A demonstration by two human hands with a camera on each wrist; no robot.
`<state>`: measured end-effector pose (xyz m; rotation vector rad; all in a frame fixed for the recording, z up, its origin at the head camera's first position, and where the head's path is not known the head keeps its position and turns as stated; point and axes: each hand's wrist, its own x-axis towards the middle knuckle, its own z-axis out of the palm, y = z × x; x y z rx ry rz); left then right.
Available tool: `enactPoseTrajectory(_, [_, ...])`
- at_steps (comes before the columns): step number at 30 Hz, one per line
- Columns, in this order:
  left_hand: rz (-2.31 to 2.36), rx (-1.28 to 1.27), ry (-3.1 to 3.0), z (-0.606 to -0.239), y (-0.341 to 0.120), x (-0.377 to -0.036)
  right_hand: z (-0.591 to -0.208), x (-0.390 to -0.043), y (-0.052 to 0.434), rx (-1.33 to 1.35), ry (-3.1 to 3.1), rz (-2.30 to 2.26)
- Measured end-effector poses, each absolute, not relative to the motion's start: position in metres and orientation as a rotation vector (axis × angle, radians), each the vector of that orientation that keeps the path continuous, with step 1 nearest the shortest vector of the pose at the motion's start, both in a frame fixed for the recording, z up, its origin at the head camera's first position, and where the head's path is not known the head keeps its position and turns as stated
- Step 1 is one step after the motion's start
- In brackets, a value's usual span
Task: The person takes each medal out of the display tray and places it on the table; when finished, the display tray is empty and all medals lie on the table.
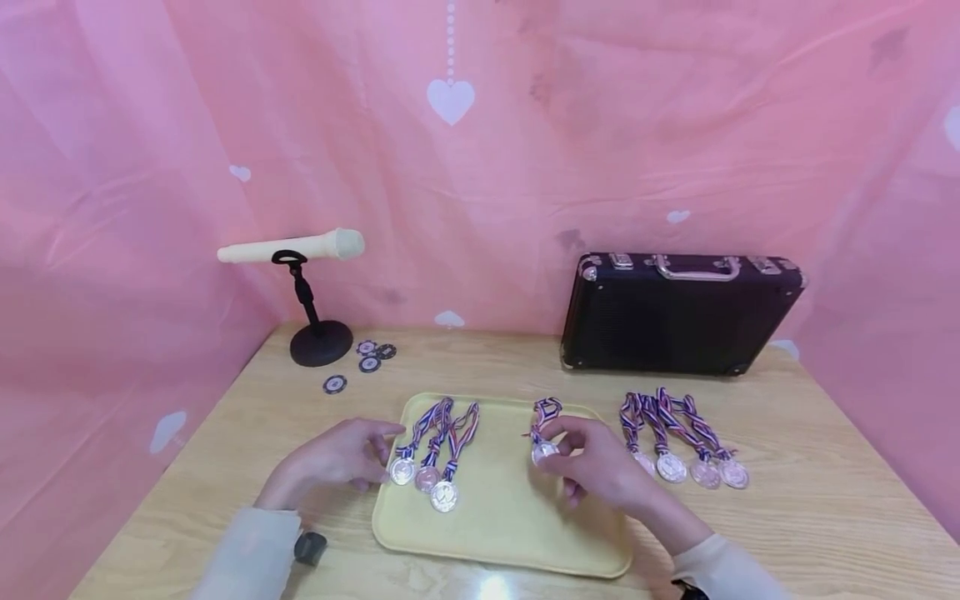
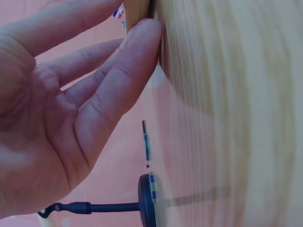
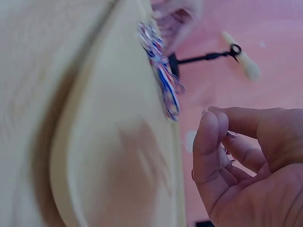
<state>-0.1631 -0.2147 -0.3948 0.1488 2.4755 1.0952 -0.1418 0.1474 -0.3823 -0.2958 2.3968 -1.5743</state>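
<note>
Medals: three lie on the tray [image 1: 501, 508]; right hand [image 1: 600, 462] pinches a fourth medal [image 1: 543, 451] over it. Four wait on the counter's right side [image 1: 686, 467]. Left hand [image 1: 341, 457], fingers relaxed, touches the tray's left edge.

You see a pale yellow tray [image 1: 501, 517] on a light wood-grain table [image 1: 810, 517]. The three medals [image 1: 426, 478] at the tray's left edge look silver and pinkish-bronze, on ribbons [image 1: 442, 425] striped red, white and blue. The medal [image 1: 543, 452] your right hand [image 1: 600, 467] pinches is silver, with the same striped ribbon. The four medals [image 1: 690, 471] on the table off the tray's right edge run silver to pinkish, again on red-white-blue stripes. At the back right corner the case [image 1: 675, 321] is black with silver trim. At the back left, a cream microphone [image 1: 292, 247] sits on a black stand [image 1: 318, 337], beside dark chips [image 1: 367, 357] with pale edge marks. The backdrop [image 1: 525, 150] is pink with white hearts. Your sleeves [image 1: 247, 554] are off-white.
</note>
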Motion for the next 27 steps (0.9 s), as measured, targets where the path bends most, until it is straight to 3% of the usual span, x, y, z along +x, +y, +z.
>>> enactPoseTrajectory(8, [1.109, 0.132, 2.473, -0.398, -0.216, -0.158, -0.372, -0.141, 0.191, -0.212, 2.496, -1.582])
enactPoseTrajectory(27, [1.151, 0.275, 2.437, -0.398, -0.218, -0.161, -0.372, -0.148, 0.346, 0.004, 2.561, -1.544])
